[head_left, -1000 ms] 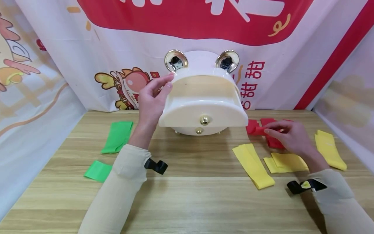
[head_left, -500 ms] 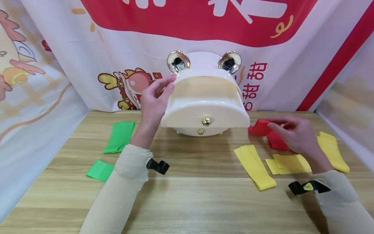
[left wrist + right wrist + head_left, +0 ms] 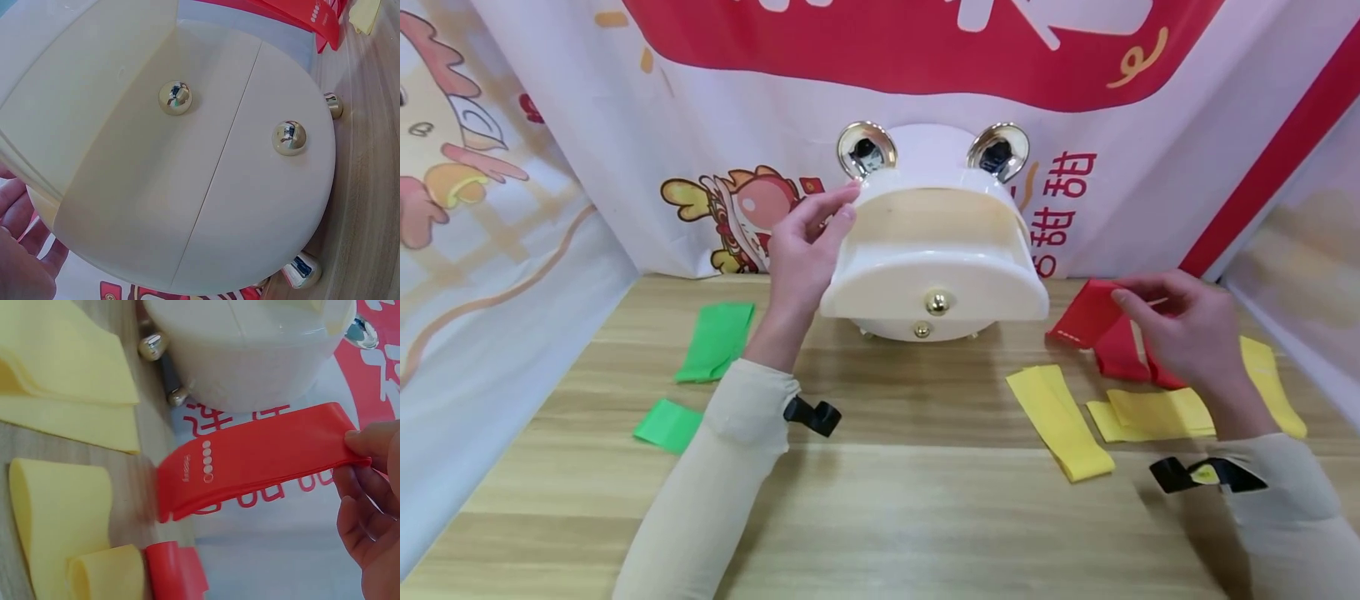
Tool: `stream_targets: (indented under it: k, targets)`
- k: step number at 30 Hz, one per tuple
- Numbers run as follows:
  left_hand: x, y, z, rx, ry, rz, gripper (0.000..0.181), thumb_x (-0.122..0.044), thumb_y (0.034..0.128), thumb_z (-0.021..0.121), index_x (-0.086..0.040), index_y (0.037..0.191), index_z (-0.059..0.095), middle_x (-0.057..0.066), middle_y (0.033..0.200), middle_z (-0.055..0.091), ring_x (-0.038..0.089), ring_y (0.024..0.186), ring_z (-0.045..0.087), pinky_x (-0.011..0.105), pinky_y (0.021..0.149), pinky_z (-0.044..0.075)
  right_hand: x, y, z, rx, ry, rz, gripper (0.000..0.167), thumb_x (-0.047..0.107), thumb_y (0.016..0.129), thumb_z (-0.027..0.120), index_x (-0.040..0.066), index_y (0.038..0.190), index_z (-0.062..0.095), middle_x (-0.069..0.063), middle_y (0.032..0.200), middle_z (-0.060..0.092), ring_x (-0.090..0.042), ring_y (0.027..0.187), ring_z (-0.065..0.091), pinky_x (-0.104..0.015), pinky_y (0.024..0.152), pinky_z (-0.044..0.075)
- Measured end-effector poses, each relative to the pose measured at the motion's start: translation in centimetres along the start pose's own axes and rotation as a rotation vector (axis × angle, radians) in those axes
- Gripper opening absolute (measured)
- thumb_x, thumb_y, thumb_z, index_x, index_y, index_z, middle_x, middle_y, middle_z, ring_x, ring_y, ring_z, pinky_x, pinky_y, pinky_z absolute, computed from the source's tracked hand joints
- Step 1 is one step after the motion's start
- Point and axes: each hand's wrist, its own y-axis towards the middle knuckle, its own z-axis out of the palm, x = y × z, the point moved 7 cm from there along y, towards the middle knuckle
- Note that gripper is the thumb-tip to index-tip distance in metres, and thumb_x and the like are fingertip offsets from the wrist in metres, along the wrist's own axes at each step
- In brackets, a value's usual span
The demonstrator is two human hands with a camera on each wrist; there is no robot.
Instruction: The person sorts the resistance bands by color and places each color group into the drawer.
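Note:
A white rounded box point(image 3: 936, 283) with gold knobs and two gold-rimmed eyes has its upper drawer pulled out; the drawer looks empty. My left hand point(image 3: 808, 258) rests its fingertips on the box's upper left side, fingers slightly bent. At the right, my right hand point(image 3: 1195, 333) pinches the end of a red band point(image 3: 1086, 315) between thumb and fingers. In the right wrist view the red band point(image 3: 262, 456) slants from those fingers down to the table. Another red band point(image 3: 1122, 350) lies beside it, below the hand.
Yellow bands point(image 3: 1062, 423) lie on the right of the wooden table point(image 3: 910, 517), one partly behind the right forearm. Two green pieces point(image 3: 717, 340) lie at the left, the nearer one beside the left sleeve. A printed cloth point(image 3: 760, 108) hangs behind the box.
My right hand has raised one end of the red band and moved slightly back and right, tilting the band up. The left hand stays at the box. The view has shifted a little.

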Motion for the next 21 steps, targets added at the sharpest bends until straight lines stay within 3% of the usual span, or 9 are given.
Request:
stream_targets:
  k: [9, 21]
  targets:
    - [-0.6, 0.5, 0.3, -0.004, 0.003, 0.02, 0.024, -0.022, 0.1036, 0.07, -0.018, 0.126, 0.078, -0.008, 0.136, 0.075, 0.003, 0.132, 0.066, 0.027, 0.11, 0.056, 1.8, 0.3, -1.3, -0.071, -0.028, 0.005, 0.037, 0.032, 0.099, 0.075, 0.006, 0.126, 0.076, 0.042, 0.093, 0.053, 0.014, 0.084, 0.054, 0.003, 0.072, 0.042]
    - [0.0, 0.0, 0.0, -0.018, 0.026, 0.01, 0.025, -0.023, 0.104, 0.069, -0.02, 0.127, 0.078, -0.008, 0.138, 0.074, 0.005, 0.132, 0.066, 0.028, 0.111, 0.055, 3.9, -0.5, -1.9, -0.067, 0.093, 0.055, 0.038, 0.031, 0.098, 0.076, 0.01, 0.13, 0.076, 0.04, 0.096, 0.061, 0.01, 0.087, 0.062, 0.0, 0.074, 0.048]
